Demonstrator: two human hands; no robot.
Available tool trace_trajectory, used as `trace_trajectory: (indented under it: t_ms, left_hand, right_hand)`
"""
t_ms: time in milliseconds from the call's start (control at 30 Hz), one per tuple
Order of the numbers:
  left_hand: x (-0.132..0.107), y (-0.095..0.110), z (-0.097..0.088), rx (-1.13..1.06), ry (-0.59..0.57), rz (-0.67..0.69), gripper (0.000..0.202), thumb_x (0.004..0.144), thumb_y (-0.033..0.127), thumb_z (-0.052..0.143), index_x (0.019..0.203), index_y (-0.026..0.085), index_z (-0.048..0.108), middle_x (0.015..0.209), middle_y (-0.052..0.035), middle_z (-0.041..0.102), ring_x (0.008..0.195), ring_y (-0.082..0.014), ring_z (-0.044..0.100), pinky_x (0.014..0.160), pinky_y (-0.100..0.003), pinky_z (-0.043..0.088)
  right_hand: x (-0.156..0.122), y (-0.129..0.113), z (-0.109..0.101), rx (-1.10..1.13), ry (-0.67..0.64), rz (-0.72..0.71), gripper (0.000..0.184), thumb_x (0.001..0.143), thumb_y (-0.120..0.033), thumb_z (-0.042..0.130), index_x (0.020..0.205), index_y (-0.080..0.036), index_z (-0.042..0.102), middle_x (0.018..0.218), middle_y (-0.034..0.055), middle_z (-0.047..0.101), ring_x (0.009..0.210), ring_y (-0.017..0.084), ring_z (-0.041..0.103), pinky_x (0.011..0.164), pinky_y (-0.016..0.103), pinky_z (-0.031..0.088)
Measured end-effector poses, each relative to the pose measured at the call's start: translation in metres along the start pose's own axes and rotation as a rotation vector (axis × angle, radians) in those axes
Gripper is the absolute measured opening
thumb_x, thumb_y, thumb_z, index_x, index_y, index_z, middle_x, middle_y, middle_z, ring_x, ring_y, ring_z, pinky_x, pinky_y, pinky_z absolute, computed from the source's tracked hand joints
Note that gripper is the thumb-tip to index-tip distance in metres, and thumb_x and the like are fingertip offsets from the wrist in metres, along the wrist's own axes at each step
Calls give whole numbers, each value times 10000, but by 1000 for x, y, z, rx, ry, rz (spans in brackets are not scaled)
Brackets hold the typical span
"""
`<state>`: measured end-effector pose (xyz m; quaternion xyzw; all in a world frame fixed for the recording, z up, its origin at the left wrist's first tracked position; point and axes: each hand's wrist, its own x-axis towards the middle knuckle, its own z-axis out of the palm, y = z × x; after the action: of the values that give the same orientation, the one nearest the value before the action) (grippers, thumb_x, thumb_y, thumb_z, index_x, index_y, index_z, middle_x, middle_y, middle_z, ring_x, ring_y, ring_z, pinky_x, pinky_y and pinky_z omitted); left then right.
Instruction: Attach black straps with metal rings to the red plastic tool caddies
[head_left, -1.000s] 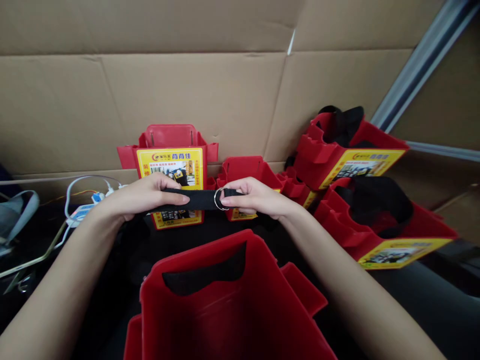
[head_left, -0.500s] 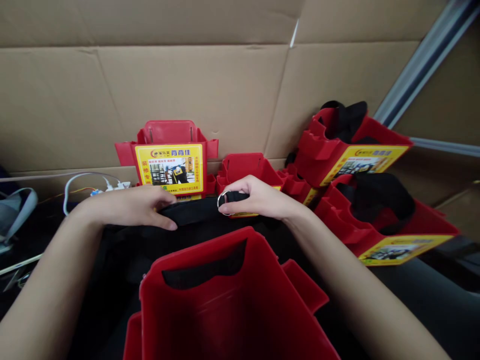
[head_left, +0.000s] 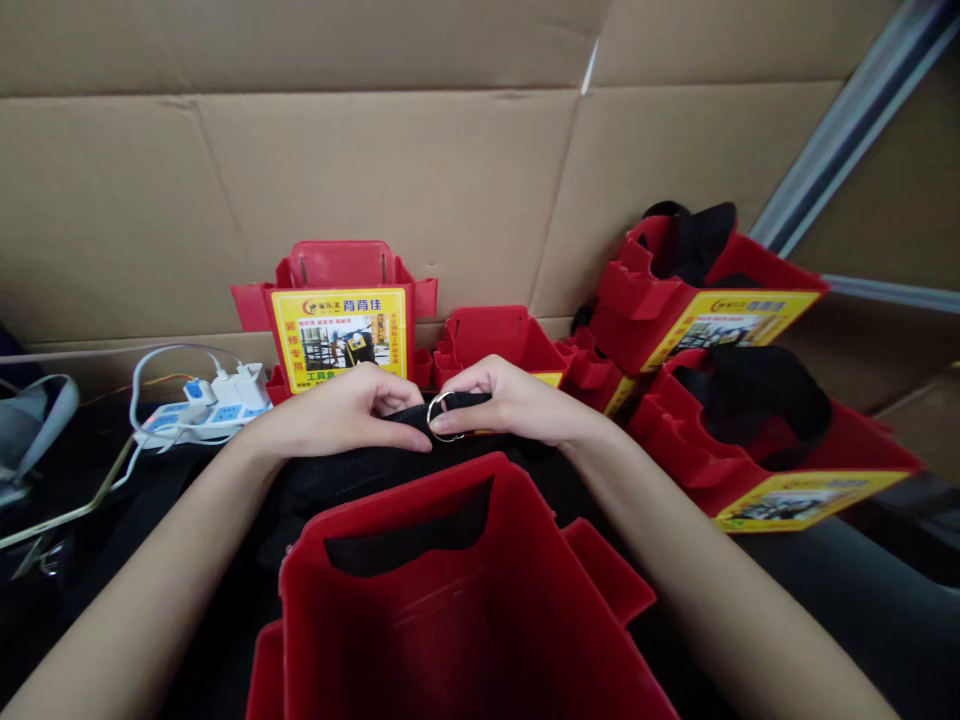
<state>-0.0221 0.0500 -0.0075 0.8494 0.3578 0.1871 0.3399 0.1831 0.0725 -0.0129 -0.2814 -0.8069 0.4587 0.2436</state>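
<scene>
Just beyond a red plastic tool box [head_left: 390, 620], both hands are on a black webbing strap [head_left: 411, 416] with a metal ring [head_left: 442, 417] on it. My left hand [head_left: 356, 412] pinches the strap left of the ring. My right hand [head_left: 504, 400] is closed on the strap at the ring's right side, its thumb against the ring. The near box stands open toward me, and a black band [head_left: 409, 545] runs through the slot in its far wall.
A labelled red box [head_left: 341, 335] and a lower red box [head_left: 499, 335] stand against the cardboard wall [head_left: 375, 180]. At right, stacked red boxes [head_left: 780, 440] hold black straps. A power strip [head_left: 217, 415] with cables lies at left.
My left hand has slid right along the strap, close to the ring, and its fingers have closed. My right hand and the ring have barely shifted. The power strip now shows more fully.
</scene>
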Motion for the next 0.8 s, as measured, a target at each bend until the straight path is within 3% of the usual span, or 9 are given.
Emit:
trace_trajectory:
  t_ms: [133,200,267,333,433,633,700,800]
  left_hand:
    - [-12,-6,-15,-128,-198,-189,103,738,261,651,767,162,650,634,24,661,557,-113,619,524,-181,464]
    - [-20,-10,-26,-161,-216,-256,112,763,266,633,797,170,677,688,0,695,566,-127,649,506,-182,473]
    - [-28,-14,-36,-159,-177,-265,155,789,299,612,807,169,693,734,-24,706,560,-126,655,475,-172,459]
    - [-33,-16,-43,-119,-114,-244,233,810,351,589,721,159,688,645,-24,683,482,-98,616,430,-154,419]
    - [-36,-17,-47,-55,100,-185,342,794,407,600,557,161,602,458,23,569,353,-39,468,356,-128,324]
    - [-29,-21,-40,-48,368,-188,410,747,506,603,529,166,538,370,46,443,294,-36,334,291,-143,198]
    - [-27,-25,-39,-149,379,-135,425,737,513,608,508,168,515,371,42,438,284,-34,297,290,-156,175]
    - [-23,-32,-37,-306,281,-20,494,745,539,580,436,176,449,338,39,375,312,-47,281,336,-177,242]
  right_hand:
    - [-3,1,-11,20,164,64,219,664,-316,700,706,-108,648,567,-26,533,472,36,390,419,186,223]
    - [-7,1,-24,31,280,65,224,658,-321,703,689,-112,627,503,-53,459,416,15,290,395,197,149]
    - [-11,3,-38,47,341,60,230,655,-320,711,669,-119,601,462,-75,380,397,8,208,394,213,89]
    - [-16,5,-51,77,356,58,247,652,-319,721,635,-132,560,440,-83,328,391,9,180,398,226,61]
    - [-23,9,-65,158,379,43,315,648,-306,732,567,-155,468,418,-88,273,383,14,165,396,234,63]
    - [-26,7,-67,433,343,-41,452,681,-307,684,482,-178,299,406,-93,161,356,16,141,386,225,124]
    - [-26,4,-65,525,407,-64,436,689,-298,665,489,-175,297,427,-92,154,353,12,124,383,216,134]
    - [-26,-1,-63,628,486,-64,345,743,-279,608,524,-171,364,442,-92,177,360,15,105,386,201,163]
